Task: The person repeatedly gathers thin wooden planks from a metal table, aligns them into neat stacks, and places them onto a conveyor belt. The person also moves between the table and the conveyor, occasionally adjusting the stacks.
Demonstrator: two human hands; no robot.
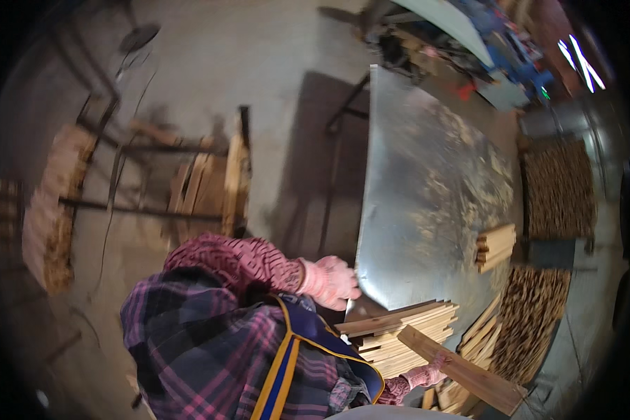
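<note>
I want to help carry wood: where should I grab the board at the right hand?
Probably grip the board by its near long edge, around the middle, coming from the wearer's side: it's long and flat, so that should balance; one end overlaps stacked strips.

Floor (210, 56): grey, bare-looking, ahead and to your left. Table (399, 203): metal-topped, pale-streaked, ahead to your right; dark shadow (304, 154) along its left. Frame (140, 208): dark bars, on your left, planks (197, 185) beside it. Left stack (54, 203): wood, blurred. Right stack (558, 189): wood, past your table's right side. Lights (588, 64): white strips, upper right.
</note>
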